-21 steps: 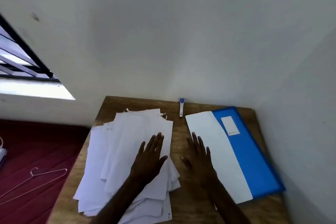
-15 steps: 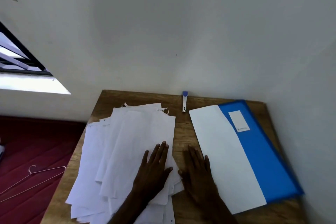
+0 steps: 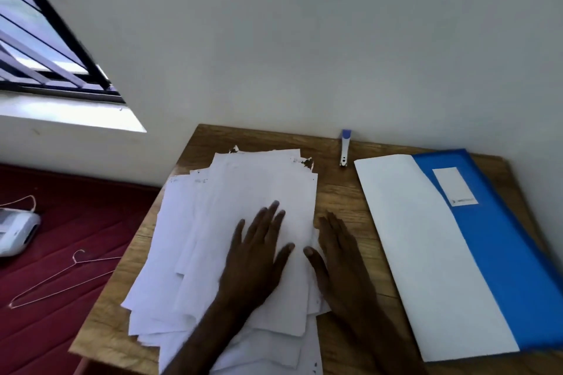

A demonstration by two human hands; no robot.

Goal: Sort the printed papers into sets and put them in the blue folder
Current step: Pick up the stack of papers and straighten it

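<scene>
Left hand (image 3: 259,253) lies flat, fingers spread, on a loose, fanned pile of printed papers (image 3: 210,237), while the right hand (image 3: 341,262), likewise flat and spread, rests on bare wood just beside the pile, thumb at its edge. Sorting appears barely begun; squaring the ragged stack and peeling off one sheet at a time, the left palm pinning the rest, should keep pages from sliding. To the right waits the blue folder (image 3: 493,237), a white sheet (image 3: 420,253) across its left half. Around the wooden worktop (image 3: 335,189): a barred window (image 3: 45,64) at left, a wire hanger (image 3: 61,278) on a red quilted surface (image 3: 85,216) below it, a plain wall (image 3: 304,39) behind.
</scene>
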